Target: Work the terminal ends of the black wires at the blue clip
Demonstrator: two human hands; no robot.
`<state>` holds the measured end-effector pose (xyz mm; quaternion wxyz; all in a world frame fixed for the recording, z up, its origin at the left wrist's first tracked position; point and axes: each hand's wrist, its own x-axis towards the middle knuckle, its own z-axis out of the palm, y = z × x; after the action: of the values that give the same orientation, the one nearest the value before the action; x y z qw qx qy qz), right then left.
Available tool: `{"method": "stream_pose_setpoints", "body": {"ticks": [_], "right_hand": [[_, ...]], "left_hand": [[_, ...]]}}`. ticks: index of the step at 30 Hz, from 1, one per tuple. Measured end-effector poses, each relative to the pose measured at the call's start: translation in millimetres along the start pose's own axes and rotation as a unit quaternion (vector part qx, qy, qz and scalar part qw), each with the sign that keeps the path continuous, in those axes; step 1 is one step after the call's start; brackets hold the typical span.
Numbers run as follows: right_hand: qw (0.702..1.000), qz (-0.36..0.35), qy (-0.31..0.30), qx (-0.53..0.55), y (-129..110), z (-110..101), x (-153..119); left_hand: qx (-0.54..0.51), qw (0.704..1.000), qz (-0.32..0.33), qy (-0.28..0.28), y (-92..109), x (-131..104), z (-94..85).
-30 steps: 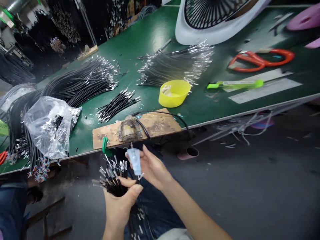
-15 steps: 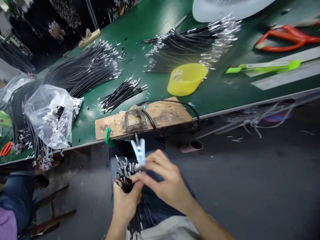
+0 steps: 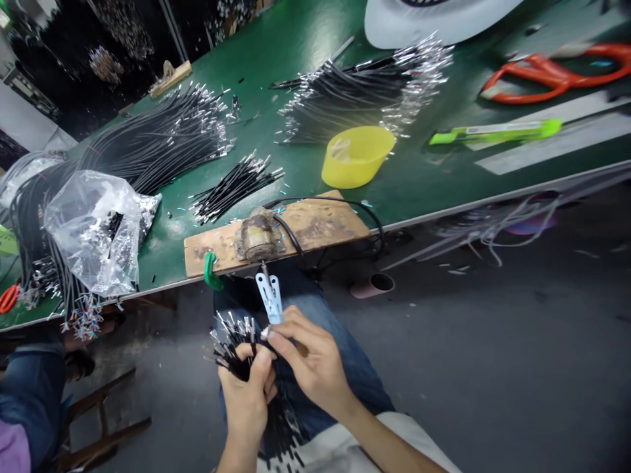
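My left hand (image 3: 245,394) is closed round a bundle of black cables (image 3: 241,358). Their silvery stripped ends fan out above the fist, and the other ends hang down over my lap. Close beside it, my right hand (image 3: 315,358) is pinched, with a small whitish bit at the thumb and fingertip; what it grips is too small to name. Just above those fingers, a light blue clothes peg (image 3: 269,299) sits on a thin metal shaft. That shaft comes out of a small rounded motor-like body (image 3: 259,238) fixed on a wooden board (image 3: 325,223).
A green clamp (image 3: 211,270) grips the board at the table edge. On the green table (image 3: 296,164) lie a short cable pile (image 3: 236,187), long cable bundles (image 3: 158,138), a plastic bag (image 3: 93,230), a yellow ring-shaped holder (image 3: 357,161), orange-handled scissors (image 3: 552,79) and a green cutter (image 3: 497,133).
My right fingers have shifted slightly downward below the peg. The cable bundle in my left hand has tilted to the left and its ends have spread. The view has shifted a little.
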<state>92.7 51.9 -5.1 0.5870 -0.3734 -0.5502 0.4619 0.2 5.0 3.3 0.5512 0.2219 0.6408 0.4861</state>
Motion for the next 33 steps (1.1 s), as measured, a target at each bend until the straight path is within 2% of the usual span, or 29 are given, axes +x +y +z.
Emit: {"method": "stream_pose_setpoints", "body": {"ticks": [2,4,6,11,15,17,19,21,23,24,25,27,28,30,32,33], "right_hand": [[0.987,0.100,-0.053,0.115,5,-1,-2],[0.954,0.197,-0.078,0.212,10,-3,-1],[0.935,0.237,-0.080,0.253,10,-6,1],[0.966,0.160,-0.097,0.177,-1,-11,12],[0.970,0.177,-0.051,0.156,-8,-4,8],[0.987,0.132,0.000,0.094,-7,1,3],[0.997,0.012,0.069,-0.025,-4,4,-2],[0.975,-0.134,0.112,-0.137,-1,3,-3],[0.955,-0.218,0.100,-0.176,1,-1,-1],[0.960,-0.217,0.076,-0.162,1,-3,1],[0.973,-0.187,0.044,-0.127,1,-7,3],[0.996,-0.068,-0.054,-0.019,-1,-14,10],[0.993,-0.001,-0.109,0.038,-2,-17,14],[0.967,0.101,-0.199,0.123,-5,-23,23],[0.949,0.158,-0.225,0.154,-6,-26,33],[0.951,0.177,-0.204,0.151,-7,-27,38]], "left_hand": [[-0.010,1.000,-0.004,-0.009,2,-1,-0.1],[-0.010,1.000,-0.010,-0.020,4,-1,-1.6],[-0.005,0.999,-0.016,-0.030,5,-1,-3.6],[-0.004,0.999,-0.020,-0.035,1,1,-6.3],[0.016,1.000,0.025,-0.007,-9,3,-4.5],[0.023,0.999,0.045,0.009,-14,4,-2.9],[0.028,0.998,0.044,0.019,-17,6,-2.0],[0.027,0.999,0.034,0.025,-18,8,-2.8],[0.019,0.999,0.028,0.018,-16,10,-5.7],[0.016,0.999,0.027,0.010,-15,11,-7.6],[0.015,1.000,0.026,-0.001,-13,12,-9.6],[0.023,0.999,0.027,-0.018,-9,12,-12.5],[0.031,0.999,0.031,-0.019,-7,12,-13.2],[0.049,0.998,0.044,-0.011,-3,11,-13.1],[0.072,0.995,0.063,0.003,1,8,-11.9],[0.086,0.993,0.077,0.013,3,6,-11.3]]}}
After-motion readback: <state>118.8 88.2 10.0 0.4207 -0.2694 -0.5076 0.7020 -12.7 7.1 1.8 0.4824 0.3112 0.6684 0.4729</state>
